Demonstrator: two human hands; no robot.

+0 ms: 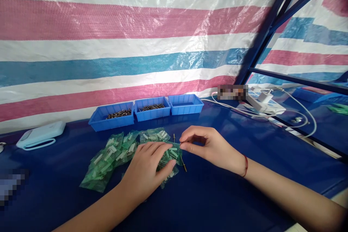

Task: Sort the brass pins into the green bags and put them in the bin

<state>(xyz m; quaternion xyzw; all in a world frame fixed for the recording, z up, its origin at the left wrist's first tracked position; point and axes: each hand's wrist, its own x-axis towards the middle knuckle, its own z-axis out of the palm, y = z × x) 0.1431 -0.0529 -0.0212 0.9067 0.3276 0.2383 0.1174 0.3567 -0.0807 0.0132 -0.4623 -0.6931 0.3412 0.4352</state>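
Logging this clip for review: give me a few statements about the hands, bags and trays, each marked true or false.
1. The left hand lies flat on the green bags. True.
2. The right hand is lifted high above the table. False: it pinches at a bag's edge, low over the table.
3. Three blue trays stand in a row. True.
4. All three trays hold metal parts. False: the rightmost looks empty.
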